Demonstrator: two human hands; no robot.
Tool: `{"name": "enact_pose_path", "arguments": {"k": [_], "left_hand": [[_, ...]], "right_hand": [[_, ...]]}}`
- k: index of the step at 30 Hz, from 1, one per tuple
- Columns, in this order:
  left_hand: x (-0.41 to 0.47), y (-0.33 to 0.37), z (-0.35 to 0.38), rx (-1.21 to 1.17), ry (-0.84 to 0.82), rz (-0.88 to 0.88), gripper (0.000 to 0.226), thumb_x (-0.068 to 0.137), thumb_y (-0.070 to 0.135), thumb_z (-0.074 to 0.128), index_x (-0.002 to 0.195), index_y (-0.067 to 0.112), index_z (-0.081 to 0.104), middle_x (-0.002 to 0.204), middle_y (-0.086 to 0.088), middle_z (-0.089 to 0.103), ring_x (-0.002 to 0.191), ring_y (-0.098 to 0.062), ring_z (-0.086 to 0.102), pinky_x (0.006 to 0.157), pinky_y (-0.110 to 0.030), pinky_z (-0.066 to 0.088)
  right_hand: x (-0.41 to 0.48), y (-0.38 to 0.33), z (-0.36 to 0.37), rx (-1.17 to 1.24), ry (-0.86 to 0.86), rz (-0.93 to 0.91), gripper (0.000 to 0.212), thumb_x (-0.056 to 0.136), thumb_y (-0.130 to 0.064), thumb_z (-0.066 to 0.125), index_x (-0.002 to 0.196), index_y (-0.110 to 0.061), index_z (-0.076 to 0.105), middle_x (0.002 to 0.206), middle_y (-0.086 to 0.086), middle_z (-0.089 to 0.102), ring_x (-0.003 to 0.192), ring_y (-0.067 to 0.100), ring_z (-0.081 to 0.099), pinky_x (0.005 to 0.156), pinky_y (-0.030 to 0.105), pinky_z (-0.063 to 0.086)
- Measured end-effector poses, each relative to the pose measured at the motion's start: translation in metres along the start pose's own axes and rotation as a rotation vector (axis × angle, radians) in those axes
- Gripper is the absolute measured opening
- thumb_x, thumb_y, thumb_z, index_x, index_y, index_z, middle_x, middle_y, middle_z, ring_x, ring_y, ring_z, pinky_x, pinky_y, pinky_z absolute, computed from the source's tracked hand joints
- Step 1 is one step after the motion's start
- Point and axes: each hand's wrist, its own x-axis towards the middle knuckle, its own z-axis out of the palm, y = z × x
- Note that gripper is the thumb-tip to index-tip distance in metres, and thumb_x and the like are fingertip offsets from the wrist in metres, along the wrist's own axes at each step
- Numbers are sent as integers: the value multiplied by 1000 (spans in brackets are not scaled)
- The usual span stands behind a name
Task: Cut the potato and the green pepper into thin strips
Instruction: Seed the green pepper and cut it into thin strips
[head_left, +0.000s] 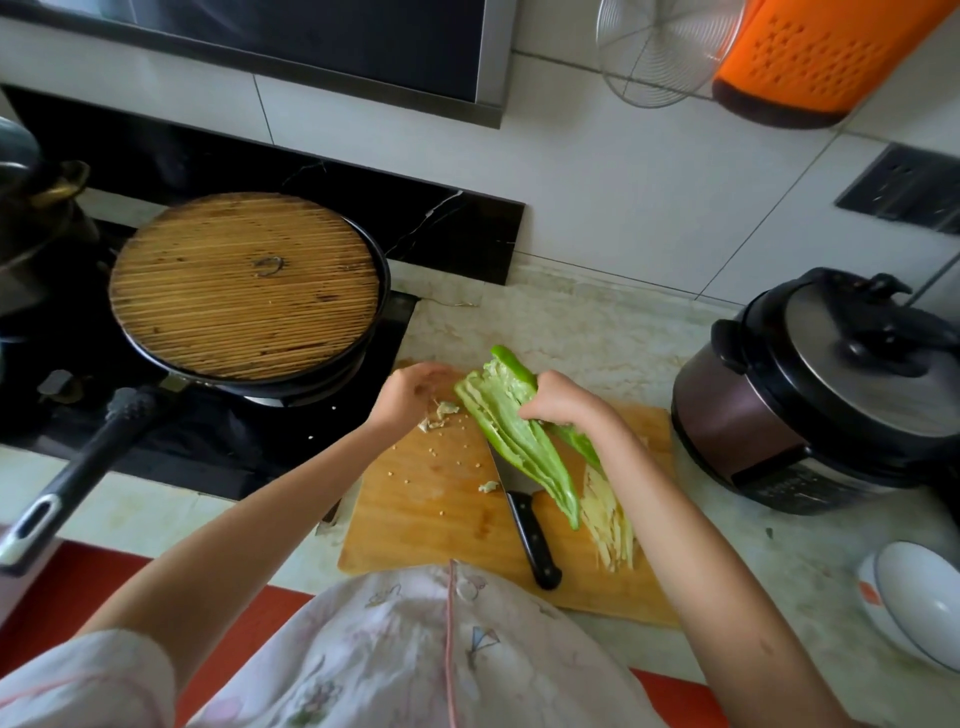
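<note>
My right hand (563, 402) grips a long green pepper (511, 428), split open lengthwise, and holds it above the wooden cutting board (415, 519). My left hand (410, 397) hovers over the board's far left corner with its fingers loosely curled; bits of pale pepper core (441, 413) lie just beside it, and I cannot tell whether it holds any. Loose seeds are scattered on the board. A black-handled knife (530, 535) lies on the board under the pepper. A pile of thin potato strips (610, 519) lies on the board's right side.
A black pan with a round bamboo lid (244, 286) sits on the stove at left, its handle (78, 467) pointing toward me. A pressure cooker (831, 395) stands right of the board. A white bowl (914, 597) sits at the counter's right front.
</note>
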Motion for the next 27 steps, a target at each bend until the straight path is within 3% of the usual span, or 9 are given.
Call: {"name": "enact_pose_path", "arguments": {"k": [2, 4, 7, 11, 13, 16, 21, 24, 27], "left_hand": [[-1, 8, -2, -62, -56, -59, 41, 90, 5, 61, 129, 15, 60, 131, -1, 58, 120, -16, 51, 102, -33, 38], [-6, 25, -4, -297, -106, -165, 37, 95, 19, 59, 131, 12, 57, 127, -2, 56, 113, -14, 53, 86, -18, 44], [-13, 41, -1, -655, -203, -340, 51, 88, 48, 59, 128, 16, 54, 120, -2, 63, 112, -19, 60, 85, -29, 50], [-21, 53, 9, -908, -297, -446, 29, 95, 23, 54, 123, 13, 56, 105, -8, 67, 94, -22, 66, 75, -34, 54], [-26, 61, 11, -975, -199, -499, 20, 95, 8, 46, 109, 8, 60, 90, -12, 65, 77, -23, 65, 66, -30, 52], [-32, 62, 13, -882, -38, -491, 13, 95, 6, 51, 91, 10, 62, 79, -8, 64, 67, -20, 63, 60, -26, 50], [-39, 63, 12, -684, 62, -335, 4, 95, 16, 60, 92, 17, 63, 79, 2, 67, 71, -13, 65, 59, -21, 51], [-41, 69, 12, -576, 75, -256, 7, 95, 15, 59, 91, 13, 63, 75, 1, 65, 65, -9, 62, 54, -16, 48], [-39, 73, 8, -438, 63, -183, 10, 95, 14, 59, 89, 7, 62, 73, -4, 60, 65, -13, 55, 54, -20, 41]], "right_hand": [[-3, 6, 0, 159, -2, 33, 13, 82, -16, 64, 84, -11, 51, 78, 6, 53, 68, 20, 52, 63, 28, 38], [-9, 7, 0, 315, -11, 54, 18, 86, -19, 64, 96, -11, 52, 88, 4, 55, 85, 20, 52, 74, 29, 40], [-14, 1, 9, 600, 3, 61, 24, 93, -25, 59, 113, -14, 51, 120, 5, 59, 103, 21, 53, 92, 31, 43], [-16, -20, 30, 1016, -83, 49, 59, 94, -51, 48, 140, -14, 43, 139, 6, 49, 127, 24, 49, 107, 47, 39], [-22, -29, 39, 1015, 27, 39, 49, 95, -44, 51, 133, -13, 51, 132, 10, 56, 119, 26, 55, 101, 47, 45], [-24, -31, 50, 920, 247, 66, 5, 90, -19, 60, 92, -16, 63, 110, 19, 67, 101, 32, 64, 89, 46, 50], [-33, -32, 56, 829, 383, -55, 16, 90, -27, 61, 104, -19, 60, 87, 3, 67, 80, 20, 64, 73, 33, 50], [-40, -31, 56, 780, 561, -112, 15, 92, -28, 60, 93, -14, 64, 69, -3, 58, 62, 12, 55, 58, 26, 41], [-48, -23, 45, 800, 537, -109, 20, 95, -23, 56, 77, -13, 58, 54, 3, 55, 45, 13, 53, 51, 25, 43]]}}
